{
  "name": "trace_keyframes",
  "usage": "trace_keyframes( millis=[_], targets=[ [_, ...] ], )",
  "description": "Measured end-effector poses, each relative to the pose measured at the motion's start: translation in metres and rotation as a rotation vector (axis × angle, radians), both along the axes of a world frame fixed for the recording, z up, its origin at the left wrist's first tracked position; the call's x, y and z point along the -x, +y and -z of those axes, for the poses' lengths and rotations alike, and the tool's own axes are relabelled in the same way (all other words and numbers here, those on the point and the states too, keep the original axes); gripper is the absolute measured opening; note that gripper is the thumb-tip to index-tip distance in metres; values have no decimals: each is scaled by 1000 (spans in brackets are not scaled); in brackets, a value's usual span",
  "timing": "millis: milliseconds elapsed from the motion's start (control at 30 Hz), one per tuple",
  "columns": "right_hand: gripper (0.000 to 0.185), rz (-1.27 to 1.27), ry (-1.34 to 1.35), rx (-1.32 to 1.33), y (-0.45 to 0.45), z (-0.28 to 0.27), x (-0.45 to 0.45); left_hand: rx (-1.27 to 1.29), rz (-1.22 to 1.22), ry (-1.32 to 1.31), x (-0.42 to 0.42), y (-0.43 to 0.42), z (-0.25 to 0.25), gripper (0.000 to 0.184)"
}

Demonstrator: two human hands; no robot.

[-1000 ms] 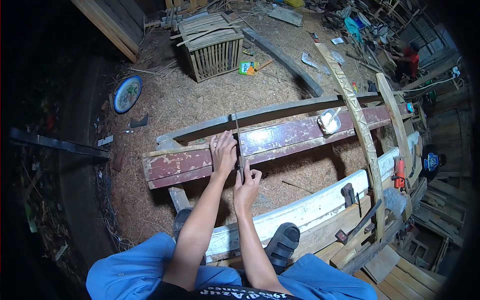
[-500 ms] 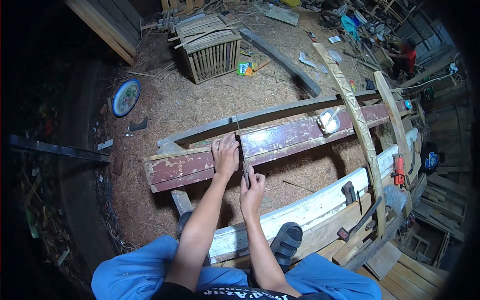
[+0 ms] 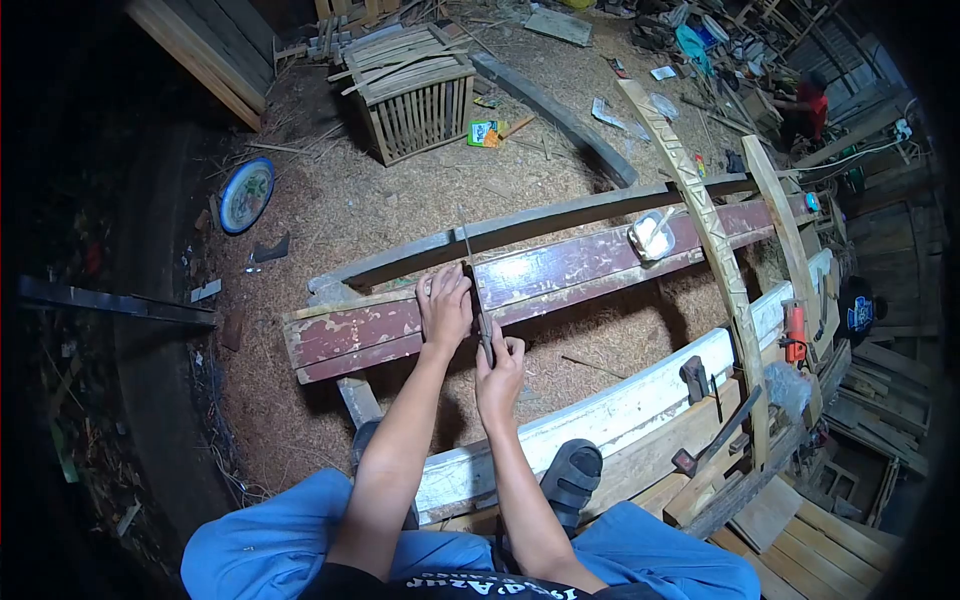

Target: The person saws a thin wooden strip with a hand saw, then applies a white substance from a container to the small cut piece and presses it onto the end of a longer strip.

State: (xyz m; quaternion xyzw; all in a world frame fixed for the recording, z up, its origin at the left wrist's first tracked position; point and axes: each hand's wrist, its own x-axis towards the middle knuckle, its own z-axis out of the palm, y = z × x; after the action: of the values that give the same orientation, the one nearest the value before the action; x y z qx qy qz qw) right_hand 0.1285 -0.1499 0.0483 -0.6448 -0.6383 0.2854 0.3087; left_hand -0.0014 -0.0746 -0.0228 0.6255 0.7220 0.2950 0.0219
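Note:
A long dark red plank (image 3: 360, 335) with flaking paint lies across wooden beams in front of me. My left hand (image 3: 445, 308) rests on its top, fingers bent over the surface, just left of a thin saw. The saw (image 3: 471, 250) stands across the plank, its blade pointing away from me. Its handle is inside my right hand (image 3: 499, 372), whose fingers are closed round it near the plank's close edge. A clear tub (image 3: 651, 236) with a pale stick in it sits farther right on the plank.
Two curved wooden pieces (image 3: 705, 215) cross the beams at the right. Near them lie a red power tool (image 3: 795, 332), a hammer-like tool (image 3: 686, 461) and a white beam (image 3: 600, 411). A slatted crate (image 3: 420, 110) stands beyond; another person (image 3: 808, 108) is at the far right.
My right hand and the saw first slid toward me, then back away from me across the plank. My left hand has stayed on the plank. The whole view has shifted slightly.

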Motion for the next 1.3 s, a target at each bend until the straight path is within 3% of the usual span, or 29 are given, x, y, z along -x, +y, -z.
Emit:
trace_keyframes(
  millis=[233,1300],
  targets=[
    [42,36,39,-9,9,-3,3,16,-1,-17,-3,0,0,19],
    [47,20,16,32,1,0,-6,1,-2,-4,-3,0,-2,19]
  ],
)
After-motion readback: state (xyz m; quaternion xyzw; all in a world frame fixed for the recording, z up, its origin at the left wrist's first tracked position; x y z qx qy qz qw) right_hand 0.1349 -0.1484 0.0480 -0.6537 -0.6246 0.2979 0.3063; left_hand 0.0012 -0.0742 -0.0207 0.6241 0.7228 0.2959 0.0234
